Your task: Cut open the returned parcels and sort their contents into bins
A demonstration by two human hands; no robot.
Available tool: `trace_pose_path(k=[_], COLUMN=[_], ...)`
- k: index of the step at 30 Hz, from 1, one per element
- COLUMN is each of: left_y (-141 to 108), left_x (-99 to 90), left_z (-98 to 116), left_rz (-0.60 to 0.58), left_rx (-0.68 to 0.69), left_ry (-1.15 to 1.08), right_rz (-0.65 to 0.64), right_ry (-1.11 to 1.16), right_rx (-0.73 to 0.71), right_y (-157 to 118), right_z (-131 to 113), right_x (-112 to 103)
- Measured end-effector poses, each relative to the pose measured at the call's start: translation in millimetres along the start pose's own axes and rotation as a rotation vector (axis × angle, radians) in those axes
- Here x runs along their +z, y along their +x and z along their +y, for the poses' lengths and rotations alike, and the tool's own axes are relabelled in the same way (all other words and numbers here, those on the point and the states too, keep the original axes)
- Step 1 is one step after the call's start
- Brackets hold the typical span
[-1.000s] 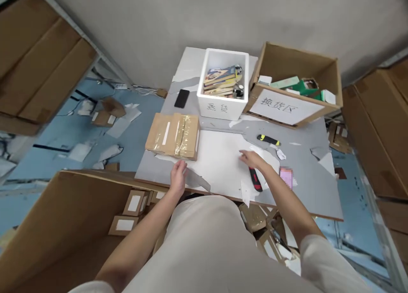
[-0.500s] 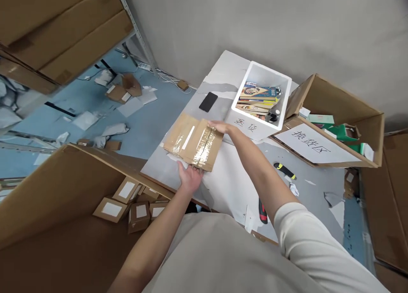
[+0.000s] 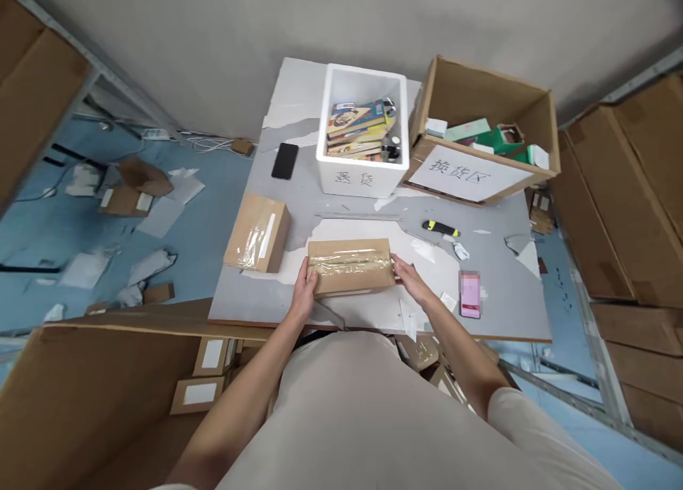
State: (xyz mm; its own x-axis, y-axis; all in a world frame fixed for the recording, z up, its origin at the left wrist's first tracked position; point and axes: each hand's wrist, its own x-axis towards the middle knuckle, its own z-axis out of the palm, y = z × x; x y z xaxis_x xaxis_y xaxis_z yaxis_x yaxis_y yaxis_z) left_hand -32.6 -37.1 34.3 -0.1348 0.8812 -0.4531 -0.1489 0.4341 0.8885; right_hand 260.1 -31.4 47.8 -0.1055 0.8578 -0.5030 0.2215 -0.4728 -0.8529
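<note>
A taped cardboard box (image 3: 350,266) is held between my two hands above the front part of the table (image 3: 496,255). My left hand (image 3: 304,291) grips its left end, and my right hand (image 3: 410,277) is closed on its right end, with something red partly showing by the fingers. To the left, a second taped box (image 3: 258,234) rests on the table, apart from my hands.
A black phone (image 3: 284,161), a white foam box (image 3: 363,180) of books and an open carton (image 3: 485,184) stand behind. At right lie a yellow-black cutter (image 3: 440,228) and a lit phone (image 3: 470,294). A large carton (image 3: 107,376) is at lower left.
The view has swung right. Both hands have moved right along the table and now hold one box by its ends. The other box stands at the left, released.
</note>
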Motion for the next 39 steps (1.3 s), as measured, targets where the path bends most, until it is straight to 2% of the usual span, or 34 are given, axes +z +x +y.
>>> trace_pose_path(k=[4, 7, 10, 12, 15, 17, 20, 24, 27, 30, 36, 39], left_y=[-6, -10, -15, -17, -17, -13, -3, 5, 5, 3, 3, 5], left_x=[11.3, 10.9, 6.6, 2.5, -6.0, -12.6, -20.1, -20.8, -18.7, -18.6, -16.4, -13.7], left_z=[-8, -25, -46, -57, -71, -78, -87, -100, -108, -103, -61, -50], left_rz=[-0.204, -0.324, -0.398, -0.407, -0.423, -0.482, -0.535, -0.512, -0.492, -0.497, -0.408, -0.386], left_rx=[0.113, 0.172, 0.19, 0.212, 0.245, 0.26, 0.26, 0.235, 0.222, 0.222, 0.328, 0.294], left_ry=[0.181, 0.26, 0.338, 0.387, 0.418, 0.455, 0.616, 0.723, 0.704, 0.722, 0.804, 0.8], right_rz=[0.111, 0.198, 0.252, 0.267, 0.273, 0.257, 0.192, 0.106, 0.119, 0.117, 0.089, 0.081], right_ry=[0.098, 0.108, 0.086, 0.105, 0.219, 0.245, 0.061, -0.182, -0.225, -0.227, -0.351, -0.43], right_rx=[-0.052, -0.117, -0.143, -0.147, -0.091, -0.04, -0.068, -0.055, -0.033, -0.047, -0.102, -0.119], right_y=[-67, -88, -87, -82, -74, -70, -66, -61, -58, -59, -60, -53], right_z=[54, 78, 93, 101, 115, 126, 143, 158, 159, 149, 106, 87], right_x=[4, 7, 7, 8, 8, 9, 10, 14, 18, 16, -7, -16])
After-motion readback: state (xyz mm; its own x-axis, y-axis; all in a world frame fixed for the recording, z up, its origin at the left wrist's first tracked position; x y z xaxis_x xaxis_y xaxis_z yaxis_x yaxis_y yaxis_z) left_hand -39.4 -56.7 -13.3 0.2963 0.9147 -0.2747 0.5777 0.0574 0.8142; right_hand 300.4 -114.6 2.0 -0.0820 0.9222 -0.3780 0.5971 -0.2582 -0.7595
